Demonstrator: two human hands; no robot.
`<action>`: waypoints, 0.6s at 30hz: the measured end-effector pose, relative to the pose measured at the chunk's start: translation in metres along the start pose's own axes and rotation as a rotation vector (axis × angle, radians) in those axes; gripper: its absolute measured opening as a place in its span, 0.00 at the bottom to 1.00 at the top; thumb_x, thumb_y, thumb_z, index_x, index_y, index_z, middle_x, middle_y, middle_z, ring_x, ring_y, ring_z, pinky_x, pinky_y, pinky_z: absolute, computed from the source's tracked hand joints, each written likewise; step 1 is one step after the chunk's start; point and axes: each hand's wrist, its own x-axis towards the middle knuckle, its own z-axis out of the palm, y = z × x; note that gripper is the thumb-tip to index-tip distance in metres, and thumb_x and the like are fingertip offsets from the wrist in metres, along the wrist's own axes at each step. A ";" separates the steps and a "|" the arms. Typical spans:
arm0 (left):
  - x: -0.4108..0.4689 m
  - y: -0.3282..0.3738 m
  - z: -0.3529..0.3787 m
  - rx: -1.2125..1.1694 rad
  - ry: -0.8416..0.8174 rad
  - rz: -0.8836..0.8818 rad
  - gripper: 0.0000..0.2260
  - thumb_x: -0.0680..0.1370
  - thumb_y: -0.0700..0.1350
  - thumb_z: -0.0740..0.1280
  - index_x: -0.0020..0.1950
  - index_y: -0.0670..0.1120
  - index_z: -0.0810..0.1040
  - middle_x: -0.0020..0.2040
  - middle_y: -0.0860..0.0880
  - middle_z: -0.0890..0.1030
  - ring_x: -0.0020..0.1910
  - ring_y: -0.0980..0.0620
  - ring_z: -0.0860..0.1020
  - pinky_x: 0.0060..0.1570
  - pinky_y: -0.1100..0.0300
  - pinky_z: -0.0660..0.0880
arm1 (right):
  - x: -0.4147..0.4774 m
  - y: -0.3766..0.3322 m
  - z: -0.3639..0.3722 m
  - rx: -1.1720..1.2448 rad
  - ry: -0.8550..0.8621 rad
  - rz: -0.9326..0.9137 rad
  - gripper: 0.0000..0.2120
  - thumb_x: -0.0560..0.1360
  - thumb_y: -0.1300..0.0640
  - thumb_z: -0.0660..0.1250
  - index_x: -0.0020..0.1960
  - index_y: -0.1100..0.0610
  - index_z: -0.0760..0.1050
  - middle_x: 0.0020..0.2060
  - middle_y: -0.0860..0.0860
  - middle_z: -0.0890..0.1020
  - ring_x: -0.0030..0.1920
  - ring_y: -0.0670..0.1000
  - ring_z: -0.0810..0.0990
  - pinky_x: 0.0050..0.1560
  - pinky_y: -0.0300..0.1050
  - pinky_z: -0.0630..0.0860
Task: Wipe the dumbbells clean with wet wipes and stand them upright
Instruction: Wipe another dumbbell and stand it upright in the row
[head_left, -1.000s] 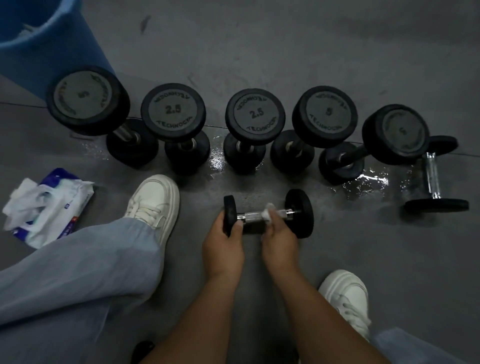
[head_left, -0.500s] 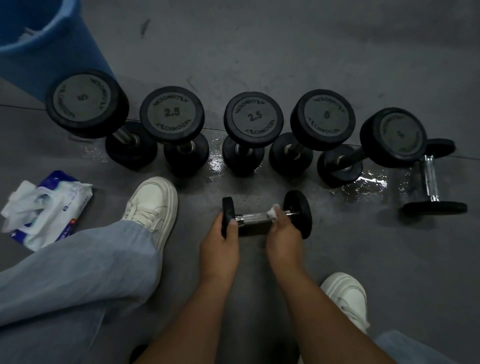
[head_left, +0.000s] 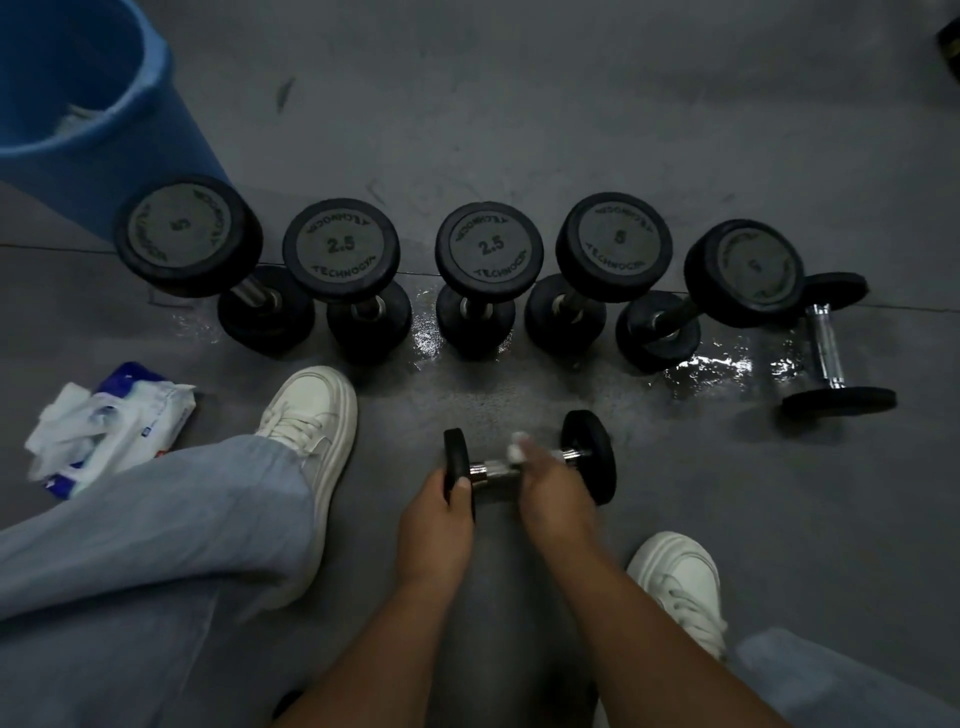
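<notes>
The right hand (head_left: 556, 488) has shifted along the small dumbbell (head_left: 589, 457), apparently pinching the wet wipe (head_left: 518, 451); the left hand (head_left: 436, 525) grips one end. Five dumbbells (head_left: 488, 244) stand upright; another dumbbell (head_left: 831, 353) lies on the floor, both pending.

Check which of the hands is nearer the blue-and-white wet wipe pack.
Left. The left hand grips the left end of the small black dumbbell, right of the blue-and-white wet wipe pack; the right hand, holding a white wipe, is farther right.

The 11 o'clock dumbbell (head_left: 341, 244) and the 12 o'clock dumbbell (head_left: 489, 245) say "2.5" and "TECHNOGYM" on top. The 1 o'clock dumbbell (head_left: 615, 244) says "5" and "TECHNOGYM". The 10 o'clock dumbbell (head_left: 187, 234) shows "5".
</notes>
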 end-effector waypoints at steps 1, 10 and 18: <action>-0.003 0.000 -0.001 -0.004 -0.008 0.004 0.10 0.82 0.49 0.62 0.59 0.48 0.79 0.51 0.50 0.82 0.52 0.48 0.80 0.51 0.57 0.74 | 0.002 0.007 -0.003 0.083 0.059 0.065 0.15 0.76 0.37 0.62 0.52 0.44 0.81 0.47 0.45 0.82 0.49 0.45 0.79 0.51 0.39 0.69; -0.010 -0.008 -0.001 0.113 0.009 -0.101 0.23 0.79 0.65 0.58 0.47 0.48 0.82 0.46 0.46 0.84 0.47 0.46 0.80 0.49 0.54 0.76 | -0.013 0.026 -0.008 0.153 0.078 0.185 0.13 0.77 0.39 0.61 0.51 0.42 0.81 0.44 0.41 0.81 0.45 0.43 0.77 0.50 0.41 0.66; -0.031 -0.017 -0.003 0.050 -0.047 -0.114 0.23 0.80 0.54 0.66 0.71 0.43 0.74 0.64 0.44 0.80 0.63 0.46 0.78 0.60 0.58 0.72 | -0.030 0.043 -0.003 0.014 0.072 0.203 0.20 0.76 0.36 0.59 0.50 0.48 0.82 0.44 0.52 0.83 0.47 0.53 0.80 0.55 0.47 0.72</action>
